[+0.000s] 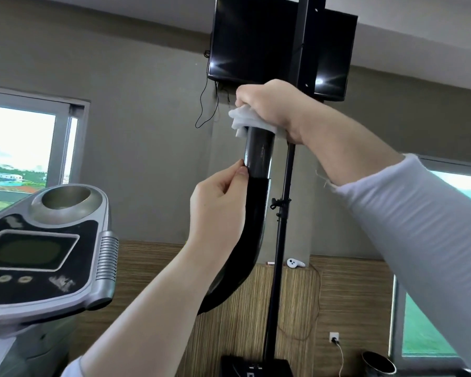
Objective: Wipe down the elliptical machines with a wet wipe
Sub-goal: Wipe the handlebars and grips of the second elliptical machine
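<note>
Wet wipe (241, 119) sits bunched just above frame centre, toward twelve o'clock, wrapped over the top end of the elliptical's handlebar (257, 156). I have my right hand (267, 104) curled tight over it, pressing it onto the tube. My left hand (218, 205) is at six o'clock of the right, fingers curled round the black grip section, thumb against the grey tube's edge. At nine o'clock lies the grey console (38, 248); a black television (256, 39) hangs at twelve, behind the handlebar
</note>
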Tool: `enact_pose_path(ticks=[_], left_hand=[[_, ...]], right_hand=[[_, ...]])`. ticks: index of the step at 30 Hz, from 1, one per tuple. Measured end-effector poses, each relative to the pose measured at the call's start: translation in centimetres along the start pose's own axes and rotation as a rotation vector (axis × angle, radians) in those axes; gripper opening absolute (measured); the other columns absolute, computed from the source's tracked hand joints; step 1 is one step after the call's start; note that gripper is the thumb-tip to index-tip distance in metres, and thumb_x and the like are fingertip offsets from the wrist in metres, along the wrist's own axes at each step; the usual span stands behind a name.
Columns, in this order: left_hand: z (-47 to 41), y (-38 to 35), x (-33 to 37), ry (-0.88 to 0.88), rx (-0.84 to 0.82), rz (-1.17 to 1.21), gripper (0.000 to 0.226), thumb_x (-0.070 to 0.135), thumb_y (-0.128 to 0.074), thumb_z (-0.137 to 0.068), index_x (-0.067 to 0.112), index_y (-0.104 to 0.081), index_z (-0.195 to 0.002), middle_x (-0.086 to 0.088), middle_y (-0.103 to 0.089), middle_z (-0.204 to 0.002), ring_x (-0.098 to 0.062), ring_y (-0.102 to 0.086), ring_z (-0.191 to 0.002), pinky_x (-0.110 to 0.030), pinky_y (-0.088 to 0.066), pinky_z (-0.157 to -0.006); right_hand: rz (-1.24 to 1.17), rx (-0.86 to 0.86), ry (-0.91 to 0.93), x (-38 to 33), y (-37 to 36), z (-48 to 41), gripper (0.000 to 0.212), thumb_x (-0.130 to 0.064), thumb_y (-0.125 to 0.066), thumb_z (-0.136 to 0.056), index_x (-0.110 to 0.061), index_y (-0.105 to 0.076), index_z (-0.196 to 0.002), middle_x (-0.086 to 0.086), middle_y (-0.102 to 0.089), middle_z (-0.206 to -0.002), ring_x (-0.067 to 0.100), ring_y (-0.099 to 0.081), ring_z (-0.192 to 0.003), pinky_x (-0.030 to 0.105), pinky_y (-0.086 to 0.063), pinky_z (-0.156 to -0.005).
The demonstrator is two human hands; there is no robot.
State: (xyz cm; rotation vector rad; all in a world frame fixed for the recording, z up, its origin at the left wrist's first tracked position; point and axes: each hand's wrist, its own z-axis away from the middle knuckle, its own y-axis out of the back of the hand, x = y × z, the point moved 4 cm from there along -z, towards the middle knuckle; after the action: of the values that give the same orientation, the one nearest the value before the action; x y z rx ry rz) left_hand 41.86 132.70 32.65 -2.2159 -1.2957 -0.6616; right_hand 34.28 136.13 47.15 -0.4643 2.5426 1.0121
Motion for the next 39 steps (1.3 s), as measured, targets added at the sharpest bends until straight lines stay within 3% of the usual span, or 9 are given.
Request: enact_pose_path(ticks=[4,7,12,15,20,23,27,34,39], left_hand=[[-0.2,0.2,-0.1,-0.003,-0.023,-0.015,0.034,0.028,-0.050,-0.097,0.035,-0.072,-0.072,0.001,-0.057,-0.077,-0.008,-0.049,-0.070,-0.026,-0.042,-0.067],[-0.8,0.5,-0.5,0.000,-0.047,0.001,0.030,0.029,-0.051,-0.096,0.039,-0.074,-0.081,0.002,-0.060,-0.084,-0.010,-0.054,-0.079,-0.031,-0.048,-0.082],[-3.4,1.9,0.4,-0.082,0.136,0.088,0.026,0.033,-0.051,-0.082,0.036,-0.071,-0.098,0.014,-0.071,-0.108,-0.004,-0.062,-0.110,-0.037,-0.044,-0.105],[-4.9,1.7,3.1,-0.251,0.072,-0.015,0.025,0.025,-0.050,-0.092,0.038,-0.068,-0.103,0.016,-0.070,-0.103,-0.003,-0.062,-0.103,-0.025,-0.046,-0.099],[-7.1,0.5,7.3,-0.364,-0.205,-0.325,0.026,0.026,-0.049,-0.097,0.031,-0.073,-0.104,0.021,-0.071,-0.097,0.010,-0.060,-0.096,-0.005,-0.042,-0.082],[-7.8,0.4,8.1,-0.346,-0.295,-0.397,0.025,0.024,-0.050,-0.096,0.028,-0.075,-0.099,0.020,-0.072,-0.090,0.011,-0.061,-0.091,-0.003,-0.040,-0.079],[-8.6,0.8,7.9,-0.294,-0.413,-0.359,0.030,0.018,-0.046,-0.097,0.024,-0.074,-0.105,0.014,-0.073,-0.103,0.004,-0.061,-0.107,-0.022,-0.041,-0.103],[-9.3,0.9,8.0,-0.225,-0.524,-0.255,0.029,0.010,-0.045,-0.098,0.012,-0.072,-0.108,0.005,-0.074,-0.105,-0.002,-0.064,-0.105,-0.014,-0.046,-0.095],[-9.4,0.9,8.0,-0.216,-0.573,-0.243,0.028,0.010,-0.045,-0.098,0.010,-0.070,-0.111,0.004,-0.073,-0.108,-0.003,-0.064,-0.108,-0.015,-0.045,-0.098]], right_hand=[[0.207,0.232,0.412,0.1,-0.5,0.4,0.034,-0.019,-0.046,-0.087,-0.009,-0.038,-0.055,-0.002,-0.045,-0.043,0.016,-0.040,-0.054,0.030,-0.036,-0.055],[0.078,0.328,0.665,1.9,-0.3,1.3,0.036,-0.021,-0.050,-0.095,0.002,-0.063,-0.071,0.006,-0.064,-0.068,0.018,-0.061,-0.070,0.031,-0.047,-0.067],[-0.614,0.145,0.269,4.2,-0.8,0.9,0.040,-0.026,-0.044,-0.103,0.007,-0.067,-0.103,0.012,-0.073,-0.097,0.015,-0.070,-0.086,0.023,-0.053,-0.080],[-0.675,0.260,0.108,6.2,0.0,1.9,0.042,-0.038,-0.043,-0.100,-0.006,-0.070,-0.108,0.007,-0.073,-0.100,0.017,-0.069,-0.095,0.036,-0.051,-0.094],[-0.714,0.355,0.021,8.3,-1.3,6.0,0.061,-0.032,-0.028,-0.105,0.018,-0.055,-0.081,0.035,-0.052,-0.078,0.048,-0.053,-0.076,0.044,-0.050,-0.071],[-0.830,0.265,-0.108,8.8,-3.8,6.5,0.050,-0.048,-0.036,-0.101,-0.011,-0.069,-0.102,0.012,-0.073,-0.098,0.025,-0.070,-0.095,0.043,-0.054,-0.091],[-0.854,0.105,0.006,7.7,-5.4,6.4,0.030,-0.032,-0.040,-0.102,-0.019,-0.063,-0.115,0.000,-0.071,-0.103,0.013,-0.065,-0.098,0.036,-0.051,-0.096],[-0.602,0.252,0.135,6.0,-5.0,4.7,0.017,-0.016,-0.065,-0.089,-0.004,-0.059,-0.101,0.007,-0.068,-0.079,0.019,-0.072,-0.067,0.036,-0.058,-0.066],[-1.063,-0.320,-0.059,5.4,-5.6,2.9,0.013,-0.005,-0.056,-0.064,-0.009,-0.049,-0.074,0.005,-0.050,-0.061,0.019,-0.053,-0.052,0.028,-0.051,-0.059]])
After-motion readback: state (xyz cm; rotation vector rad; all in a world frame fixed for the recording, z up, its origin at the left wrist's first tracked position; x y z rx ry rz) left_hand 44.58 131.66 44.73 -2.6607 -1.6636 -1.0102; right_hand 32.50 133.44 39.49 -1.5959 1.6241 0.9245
